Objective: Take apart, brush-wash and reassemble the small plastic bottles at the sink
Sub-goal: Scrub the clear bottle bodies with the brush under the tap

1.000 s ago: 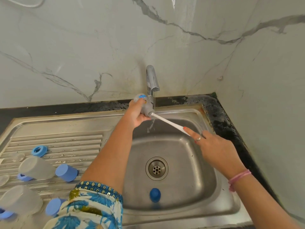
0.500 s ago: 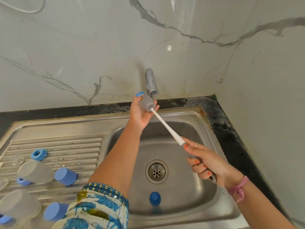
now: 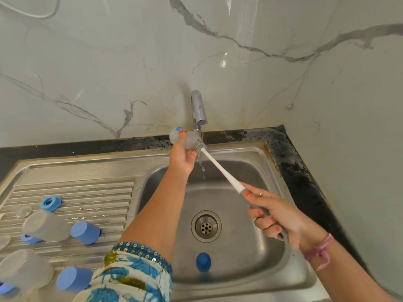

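Under the tap, left hand (image 3: 182, 156) grips bottle (image 3: 185, 139); right hand (image 3: 281, 216) grips brush (image 3: 220, 167).

One cam only, head-worn, wide-angle, looking fwd & down over the sink (image 3: 257, 286) toward the wall (image 3: 109, 62); arms reach in from bottom edge, close range.
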Motion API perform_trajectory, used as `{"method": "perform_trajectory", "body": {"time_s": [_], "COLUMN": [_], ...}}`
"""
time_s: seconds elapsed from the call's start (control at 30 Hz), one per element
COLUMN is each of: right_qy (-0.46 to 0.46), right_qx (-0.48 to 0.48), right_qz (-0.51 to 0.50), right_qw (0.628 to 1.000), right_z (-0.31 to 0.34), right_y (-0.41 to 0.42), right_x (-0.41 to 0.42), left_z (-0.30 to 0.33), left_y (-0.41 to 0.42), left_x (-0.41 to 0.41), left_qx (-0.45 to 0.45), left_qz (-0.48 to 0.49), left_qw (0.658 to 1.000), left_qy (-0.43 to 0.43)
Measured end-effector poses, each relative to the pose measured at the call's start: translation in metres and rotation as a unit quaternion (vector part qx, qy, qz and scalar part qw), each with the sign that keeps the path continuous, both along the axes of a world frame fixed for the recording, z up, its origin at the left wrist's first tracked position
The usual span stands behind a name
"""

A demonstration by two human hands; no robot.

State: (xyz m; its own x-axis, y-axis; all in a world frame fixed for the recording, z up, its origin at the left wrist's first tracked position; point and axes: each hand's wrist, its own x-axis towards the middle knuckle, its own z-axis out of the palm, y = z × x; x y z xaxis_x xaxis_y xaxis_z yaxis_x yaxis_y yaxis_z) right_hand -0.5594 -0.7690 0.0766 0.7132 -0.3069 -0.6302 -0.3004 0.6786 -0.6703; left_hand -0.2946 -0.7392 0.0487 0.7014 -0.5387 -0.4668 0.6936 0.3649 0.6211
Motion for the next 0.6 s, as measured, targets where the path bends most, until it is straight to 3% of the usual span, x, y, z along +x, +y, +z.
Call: {"method": "perform_trajectory", "body": {"time_s": [0.03, 0.07, 0.1, 0.13, 0.17, 0.2, 0.23, 0.27, 0.3, 0.33, 0.5, 0.6], "right_qy": [-0.030, -0.052, -0.054, -0.030, 0.010, 0.060, 0.120, 0.160, 0.180, 0.180, 0.090, 0.074], "right_qx": [0.130, 0.198, 0.208, 0.152, 0.029, -0.138, -0.329, -0.484, -0.558, -0.566, -0.441, -0.492], "right_qz": [-0.009, -0.004, 0.003, 0.009, 0.031, 0.082, 0.138, 0.183, 0.190, 0.160, 0.055, 0.106], "right_qw": [0.991, 0.979, 0.977, 0.988, 0.999, 0.985, 0.927, 0.841, 0.787, 0.788, 0.892, 0.861], "right_z": [0.003, 0.005, 0.006, 0.008, 0.010, 0.010, 0.010, 0.007, 0.005, 0.004, 0.009, 0.012], "right_y": [-0.001, 0.000, 0.001, 0.001, 0.003, 0.004, 0.003, 0.001, -0.002, -0.003, 0.012, 0.033], "right_x": [-0.004, -0.006, -0.008, -0.009, -0.010, -0.013, -0.016, -0.019, -0.021, -0.022, 0.006, 0.022], "left_z": [-0.001, -0.001, -0.001, 0.000, 0.001, 0.001, 0.001, 0.000, -0.002, -0.002, -0.007, -0.008], "left_y": [0.003, 0.005, 0.006, 0.006, 0.007, 0.008, 0.009, 0.010, 0.012, 0.013, 0.008, 0.003], "left_x": [0.001, 0.001, 0.001, 0.000, 0.000, 0.000, 0.002, 0.006, 0.010, 0.012, -0.001, -0.009], "left_qx": [-0.032, -0.052, -0.051, -0.038, -0.022, -0.003, 0.012, 0.024, 0.033, 0.041, 0.046, 0.036], "left_qz": [-0.002, -0.006, -0.013, -0.019, -0.017, -0.009, 0.004, 0.019, 0.029, 0.028, -0.037, -0.047], "left_qw": [0.999, 0.999, 0.999, 0.999, 1.000, 1.000, 0.999, 0.998, 0.998, 0.997, 0.996, 0.997], "left_qy": [0.008, 0.014, 0.010, 0.000, -0.014, -0.029, -0.042, -0.049, -0.052, -0.054, -0.067, -0.052]}}
